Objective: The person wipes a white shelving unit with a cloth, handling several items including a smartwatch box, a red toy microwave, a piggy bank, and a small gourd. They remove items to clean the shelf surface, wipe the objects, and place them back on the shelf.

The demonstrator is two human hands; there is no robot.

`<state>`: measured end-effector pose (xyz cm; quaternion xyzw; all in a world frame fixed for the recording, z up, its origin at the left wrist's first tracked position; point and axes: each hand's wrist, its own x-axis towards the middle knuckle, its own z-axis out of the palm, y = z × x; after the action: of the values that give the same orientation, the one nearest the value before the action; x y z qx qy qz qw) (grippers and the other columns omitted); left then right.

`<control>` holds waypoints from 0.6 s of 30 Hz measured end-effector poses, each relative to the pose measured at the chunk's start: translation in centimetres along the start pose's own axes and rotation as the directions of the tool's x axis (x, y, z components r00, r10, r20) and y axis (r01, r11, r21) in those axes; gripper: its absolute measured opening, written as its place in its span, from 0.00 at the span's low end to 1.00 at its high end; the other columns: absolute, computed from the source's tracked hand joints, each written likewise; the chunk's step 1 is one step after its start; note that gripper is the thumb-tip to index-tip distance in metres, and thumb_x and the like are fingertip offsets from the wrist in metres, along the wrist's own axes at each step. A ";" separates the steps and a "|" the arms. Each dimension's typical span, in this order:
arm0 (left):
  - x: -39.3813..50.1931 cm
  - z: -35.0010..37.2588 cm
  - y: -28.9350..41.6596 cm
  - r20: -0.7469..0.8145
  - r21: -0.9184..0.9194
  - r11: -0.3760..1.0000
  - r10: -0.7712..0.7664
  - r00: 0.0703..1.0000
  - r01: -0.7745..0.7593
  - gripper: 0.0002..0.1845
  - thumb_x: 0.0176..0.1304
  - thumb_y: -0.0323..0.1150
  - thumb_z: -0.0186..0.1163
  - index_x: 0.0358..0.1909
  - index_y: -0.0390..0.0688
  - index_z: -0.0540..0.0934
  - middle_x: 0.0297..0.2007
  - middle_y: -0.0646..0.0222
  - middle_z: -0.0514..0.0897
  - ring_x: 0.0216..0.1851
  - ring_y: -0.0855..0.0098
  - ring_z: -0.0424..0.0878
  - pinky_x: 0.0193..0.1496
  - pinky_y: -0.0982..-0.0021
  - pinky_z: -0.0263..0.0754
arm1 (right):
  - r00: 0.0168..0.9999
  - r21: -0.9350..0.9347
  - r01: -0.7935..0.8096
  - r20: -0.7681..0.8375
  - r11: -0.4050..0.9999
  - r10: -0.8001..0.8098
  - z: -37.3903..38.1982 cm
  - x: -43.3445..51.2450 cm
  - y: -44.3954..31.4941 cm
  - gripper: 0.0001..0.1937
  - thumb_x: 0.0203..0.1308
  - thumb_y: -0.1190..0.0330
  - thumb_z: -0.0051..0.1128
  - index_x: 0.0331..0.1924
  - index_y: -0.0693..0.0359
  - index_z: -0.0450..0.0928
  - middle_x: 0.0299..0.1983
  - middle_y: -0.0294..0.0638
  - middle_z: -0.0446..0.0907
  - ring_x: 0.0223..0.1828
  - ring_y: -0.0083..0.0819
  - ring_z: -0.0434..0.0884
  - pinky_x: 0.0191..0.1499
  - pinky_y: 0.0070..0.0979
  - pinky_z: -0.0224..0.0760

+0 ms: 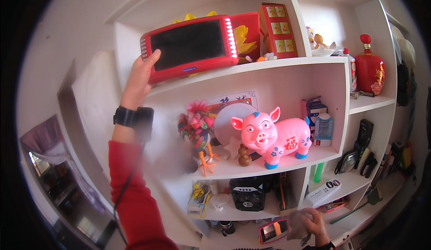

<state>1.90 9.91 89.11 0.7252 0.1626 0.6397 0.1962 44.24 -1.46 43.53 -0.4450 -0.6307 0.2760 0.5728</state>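
My left hand (140, 73) grips the left end of a red portable video player (188, 44), its thumb over the front beside the dark screen. The player leans tilted at the upper shelf (202, 71), in front of a red box (248, 24) with yellow petal shapes. Low at the right, my right hand (315, 223) holds a crumpled grey cloth (298, 228). Just left of the cloth is a pink-framed mirror or screen (274, 230). A black strap with a small device (134, 118) sits on my left wrist.
On the middle shelf stand a pink piggy bank (289, 135), a colourful rooster figure (198, 128) and a small brown gourd (244, 155). Below is a black speaker (247, 194). A red bottle (369, 68) stands at the right. A cable (126, 186) hangs along my left arm.
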 end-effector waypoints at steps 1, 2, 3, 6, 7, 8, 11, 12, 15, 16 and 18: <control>-0.4 -0.1 0.4 -0.047 0.031 0.999 -0.025 0.999 0.026 0.18 0.63 0.37 0.58 0.50 0.36 0.72 0.43 0.68 0.78 0.43 0.76 0.77 0.47 0.72 0.74 | 1.000 0.009 0.005 0.010 1.000 -0.005 0.2 0.1 -0.1 0.13 0.52 0.68 0.58 0.40 0.66 0.77 0.31 0.47 0.81 0.35 0.34 0.81 0.41 0.27 0.73; -0.8 -0.3 0.8 -0.052 0.050 0.998 -0.023 0.998 0.026 0.19 0.64 0.37 0.57 0.51 0.36 0.71 0.44 0.66 0.78 0.44 0.75 0.78 0.48 0.71 0.75 | 0.999 0.005 0.026 0.020 1.000 -0.027 0.3 0.3 -0.3 0.13 0.52 0.68 0.58 0.40 0.66 0.77 0.32 0.47 0.81 0.35 0.34 0.81 0.41 0.27 0.73; -1.2 -0.3 1.1 -0.057 0.068 0.997 -0.022 0.998 0.026 0.19 0.65 0.37 0.56 0.52 0.35 0.70 0.46 0.64 0.78 0.45 0.74 0.79 0.49 0.71 0.76 | 0.999 0.016 0.007 0.037 1.000 -0.008 0.4 0.5 -0.5 0.13 0.52 0.69 0.58 0.40 0.66 0.77 0.31 0.47 0.81 0.34 0.33 0.81 0.41 0.26 0.73; -2.5 -0.3 1.5 -0.059 0.033 0.999 -0.016 0.998 0.017 0.20 0.65 0.37 0.55 0.53 0.35 0.70 0.46 0.64 0.78 0.45 0.74 0.79 0.49 0.71 0.75 | 0.996 0.015 0.015 0.083 1.000 -0.017 0.8 1.1 -1.0 0.13 0.53 0.69 0.58 0.41 0.67 0.77 0.31 0.46 0.81 0.34 0.32 0.81 0.41 0.25 0.72; -2.9 -0.2 1.5 -0.037 0.009 1.000 0.000 0.999 0.000 0.20 0.66 0.37 0.55 0.54 0.35 0.70 0.47 0.64 0.78 0.45 0.73 0.79 0.49 0.71 0.75 | 0.995 0.020 0.021 0.100 1.000 -0.023 1.0 1.3 -1.2 0.13 0.53 0.69 0.58 0.41 0.67 0.77 0.32 0.46 0.81 0.34 0.31 0.81 0.41 0.25 0.72; -3.2 -0.1 1.5 -0.079 0.013 1.000 -0.023 0.997 0.024 0.20 0.66 0.37 0.55 0.54 0.35 0.70 0.47 0.64 0.78 0.45 0.73 0.79 0.50 0.71 0.75 | 0.993 0.018 0.049 0.106 0.999 -0.050 1.1 1.4 -1.4 0.13 0.54 0.69 0.58 0.41 0.67 0.77 0.32 0.46 0.81 0.35 0.30 0.80 0.41 0.25 0.72; -3.9 0.3 1.4 -0.107 -0.019 0.999 -0.028 0.994 0.026 0.20 0.66 0.38 0.54 0.54 0.35 0.70 0.48 0.63 0.78 0.46 0.72 0.79 0.50 0.70 0.75 | 0.990 0.069 -0.002 0.139 0.998 -0.008 1.5 1.8 -2.0 0.13 0.54 0.69 0.57 0.42 0.67 0.76 0.33 0.45 0.81 0.36 0.28 0.79 0.42 0.24 0.71; -4.2 0.4 1.2 -0.116 -0.031 0.999 -0.026 0.993 0.023 0.20 0.66 0.38 0.54 0.54 0.35 0.70 0.48 0.63 0.78 0.46 0.72 0.79 0.50 0.70 0.75 | 0.988 0.080 -0.022 0.151 0.997 0.010 1.6 2.0 -2.2 0.13 0.55 0.69 0.57 0.42 0.67 0.76 0.34 0.45 0.81 0.36 0.27 0.79 0.42 0.24 0.71; -4.9 0.6 0.7 -0.135 -0.052 0.999 -0.006 0.991 -0.001 0.21 0.66 0.38 0.54 0.55 0.35 0.69 0.49 0.62 0.78 0.47 0.71 0.79 0.51 0.69 0.75 | 0.985 0.084 -0.017 0.175 0.996 0.002 2.0 2.7 -2.7 0.13 0.55 0.69 0.57 0.43 0.67 0.76 0.35 0.45 0.81 0.37 0.27 0.78 0.43 0.24 0.71; -5.2 0.6 0.5 -0.140 -0.056 0.998 0.001 0.990 -0.008 0.21 0.66 0.38 0.54 0.55 0.35 0.69 0.49 0.62 0.78 0.47 0.71 0.79 0.51 0.68 0.75 | 0.983 0.085 -0.007 0.182 0.996 -0.008 2.2 3.0 -2.9 0.14 0.55 0.69 0.57 0.43 0.67 0.76 0.35 0.45 0.81 0.37 0.27 0.78 0.43 0.24 0.71; -5.6 0.5 0.2 -0.167 -0.093 0.995 0.016 0.986 -0.032 0.21 0.66 0.38 0.54 0.55 0.35 0.69 0.49 0.62 0.78 0.47 0.70 0.79 0.52 0.67 0.74 | 0.980 0.083 -0.001 0.196 0.997 -0.016 2.4 3.4 -3.0 0.14 0.55 0.68 0.57 0.44 0.67 0.76 0.35 0.45 0.81 0.37 0.28 0.78 0.43 0.25 0.71</control>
<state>1.64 6.96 84.34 0.6608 0.1390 0.7074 0.2087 41.31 0.54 47.29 -0.3891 -0.6739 0.3423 0.5266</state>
